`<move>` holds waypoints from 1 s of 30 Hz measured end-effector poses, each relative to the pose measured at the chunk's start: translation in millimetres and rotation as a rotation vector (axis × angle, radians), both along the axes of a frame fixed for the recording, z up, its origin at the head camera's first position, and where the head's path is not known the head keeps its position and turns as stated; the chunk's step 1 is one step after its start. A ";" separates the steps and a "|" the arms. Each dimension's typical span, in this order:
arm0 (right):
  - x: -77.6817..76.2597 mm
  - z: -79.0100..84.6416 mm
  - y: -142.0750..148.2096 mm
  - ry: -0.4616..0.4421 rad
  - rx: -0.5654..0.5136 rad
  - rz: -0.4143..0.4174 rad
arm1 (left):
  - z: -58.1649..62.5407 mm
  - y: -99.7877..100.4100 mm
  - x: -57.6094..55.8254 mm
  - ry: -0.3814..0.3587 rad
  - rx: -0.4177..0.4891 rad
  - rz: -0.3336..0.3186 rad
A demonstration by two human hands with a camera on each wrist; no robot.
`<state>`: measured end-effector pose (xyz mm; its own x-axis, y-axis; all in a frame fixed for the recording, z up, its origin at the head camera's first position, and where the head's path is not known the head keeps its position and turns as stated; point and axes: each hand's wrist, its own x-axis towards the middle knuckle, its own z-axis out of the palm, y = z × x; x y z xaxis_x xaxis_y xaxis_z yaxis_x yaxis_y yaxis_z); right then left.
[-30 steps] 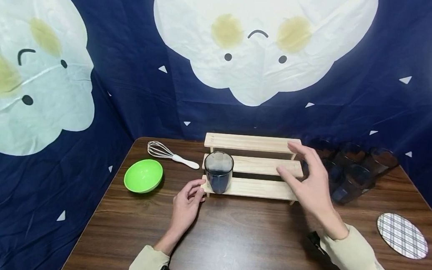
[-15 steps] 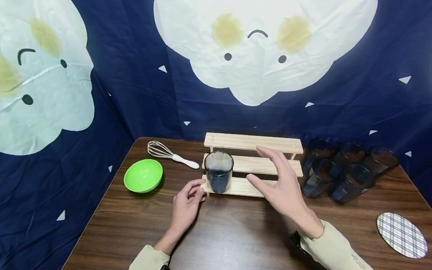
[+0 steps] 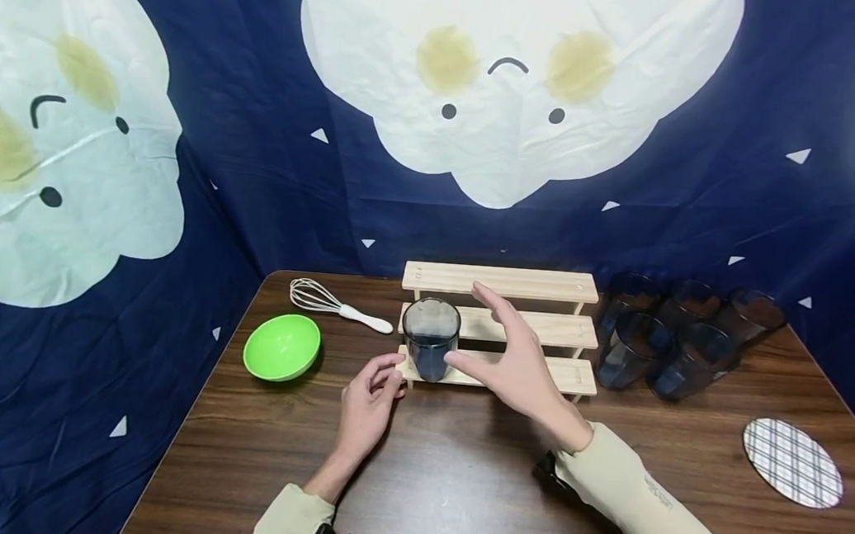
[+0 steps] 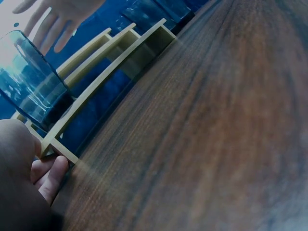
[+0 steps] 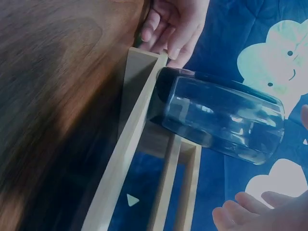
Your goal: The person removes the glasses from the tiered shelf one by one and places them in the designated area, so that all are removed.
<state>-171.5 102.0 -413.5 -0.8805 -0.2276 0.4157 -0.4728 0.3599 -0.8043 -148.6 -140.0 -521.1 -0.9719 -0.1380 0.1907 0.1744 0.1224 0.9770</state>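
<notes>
A dark tinted glass (image 3: 431, 342) stands upright on the left end of the lowest step of a three-tier wooden rack (image 3: 517, 372). My left hand (image 3: 367, 408) holds that step's left end, thumb over the edge and fingers curled at its side, as the left wrist view also shows. To the right of the glass, my right hand (image 3: 521, 364) hovers in front of the rack with thumb and fingers spread. Its thumb overlaps the glass's right side in the head view, while in the right wrist view the fingers (image 5: 236, 211) are apart from the glass (image 5: 221, 115).
Several more dark glasses (image 3: 633, 352) stand in rows right of the rack. A plaid oval mat (image 3: 793, 463) lies at the table's right. On the left are a green bowl (image 3: 283, 348) and a white whisk (image 3: 339, 306). A blue cloud-patterned cloth (image 3: 254, 189) hangs behind.
My right hand has moved left, from near the standing glasses on the right to beside the glass on the rack, fingers still spread. The left hand has stayed at the rack's end.
</notes>
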 end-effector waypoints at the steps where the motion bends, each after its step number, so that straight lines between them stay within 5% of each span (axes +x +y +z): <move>1: -1.7 -1.3 -1.8 -0.004 0.002 0.004 | -0.1 0.0 -0.2 0.000 0.000 -0.001; 15: -17.2 -21.1 -28.4 -0.037 -0.047 0.067 | 0.9 -0.4 0.0 -0.004 0.008 -0.002; 30: -15.6 -24.3 -40.1 -0.036 -0.024 0.024 | -1.3 -1.1 -0.4 0.000 0.011 -0.009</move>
<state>-187.1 61.9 -437.9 -0.8896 -0.2390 0.3892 -0.4513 0.3293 -0.8294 -148.9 -141.1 -522.4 -0.9731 -0.1316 0.1890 0.1751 0.1103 0.9783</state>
